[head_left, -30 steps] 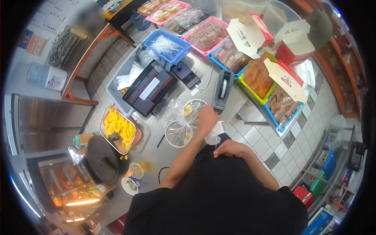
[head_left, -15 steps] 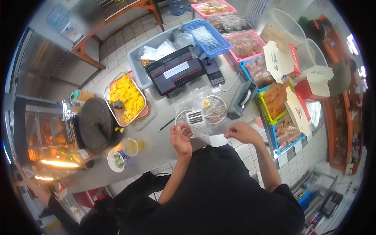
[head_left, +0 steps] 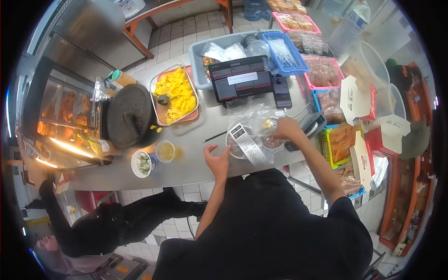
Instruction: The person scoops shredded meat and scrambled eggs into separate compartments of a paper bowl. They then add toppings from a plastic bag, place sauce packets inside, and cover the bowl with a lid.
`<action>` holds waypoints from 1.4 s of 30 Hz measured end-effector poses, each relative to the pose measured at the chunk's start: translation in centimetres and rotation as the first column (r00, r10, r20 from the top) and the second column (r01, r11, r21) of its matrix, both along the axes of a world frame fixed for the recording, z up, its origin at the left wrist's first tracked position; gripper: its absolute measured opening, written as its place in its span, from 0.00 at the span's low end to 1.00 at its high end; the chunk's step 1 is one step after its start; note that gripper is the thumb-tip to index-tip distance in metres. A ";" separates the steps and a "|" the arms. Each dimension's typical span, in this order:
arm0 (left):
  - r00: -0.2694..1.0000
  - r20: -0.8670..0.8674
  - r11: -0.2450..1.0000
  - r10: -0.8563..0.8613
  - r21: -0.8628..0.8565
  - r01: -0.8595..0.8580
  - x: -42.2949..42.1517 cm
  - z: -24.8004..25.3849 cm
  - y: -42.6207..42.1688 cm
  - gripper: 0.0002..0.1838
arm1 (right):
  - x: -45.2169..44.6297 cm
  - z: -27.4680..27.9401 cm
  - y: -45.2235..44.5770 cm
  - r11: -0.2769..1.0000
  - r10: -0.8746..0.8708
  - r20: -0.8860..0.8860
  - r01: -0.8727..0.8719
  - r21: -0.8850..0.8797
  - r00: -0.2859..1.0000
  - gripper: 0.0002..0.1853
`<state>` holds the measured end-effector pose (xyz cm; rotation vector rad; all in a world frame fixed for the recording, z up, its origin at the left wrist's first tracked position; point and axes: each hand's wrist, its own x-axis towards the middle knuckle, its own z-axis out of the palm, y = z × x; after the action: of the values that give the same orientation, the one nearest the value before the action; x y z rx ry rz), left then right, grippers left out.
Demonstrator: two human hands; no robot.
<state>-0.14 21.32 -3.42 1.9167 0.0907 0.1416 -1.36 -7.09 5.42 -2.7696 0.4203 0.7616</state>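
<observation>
In the head view, on the worktop (head_left: 196,163) close in front of the body: a clear plastic bag (head_left: 251,111) over two round containers set side by side, with a printed paper slip (head_left: 247,143) lying across the left one (head_left: 236,153). Already done, judging by the look: containers under the plastic, slip printed and laid on top. Apparently left: lower end of the slip loose, slightly lifted from the bag; whether fastened anywhere, cannot tell. Long axis of the slip slanting from upper left to lower right, dark printed block at the upper-left end, towards the tablet (head_left: 242,78), plain end towards the near edge and the black apron. Left hand (head_left: 217,159) just beside the slip's left edge, fingers loosely parted and around nothing; contact with the paper uncertain. Right hand (head_left: 290,130) at the right container, fingers bent and close together at the plastic; whether pinching or merely pressing, cannot tell.
</observation>
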 end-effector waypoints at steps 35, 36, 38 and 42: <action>0.279 -0.314 0.382 -0.908 -0.344 0.858 1.7 14.9 -15.2 0.10 | -47.4 26.2 -25.0 0.643 -0.436 0.885 0.630 0.435 -0.165 0.14; 0.280 -0.314 0.385 -0.907 -0.353 0.853 1.8 14.8 -15.5 0.10 | -49.7 24.6 -27.1 0.576 -0.449 0.880 0.702 0.419 -0.156 0.14; 0.300 -0.344 0.410 -0.890 -0.318 0.855 1.9 14.7 -15.9 0.10 | -53.3 20.9 -30.4 0.464 -0.500 0.851 0.782 0.417 -0.157 0.14; 0.302 -0.369 0.415 -0.879 -0.281 0.865 1.8 14.6 -17.3 0.10 | -57.5 11.5 -37.3 0.251 -0.630 0.772 0.917 0.311 -0.090 0.13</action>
<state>1.65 4.07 11.15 1.6621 -0.6623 -1.1042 -58.90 -44.43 16.90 -1.9344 1.8549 -0.9889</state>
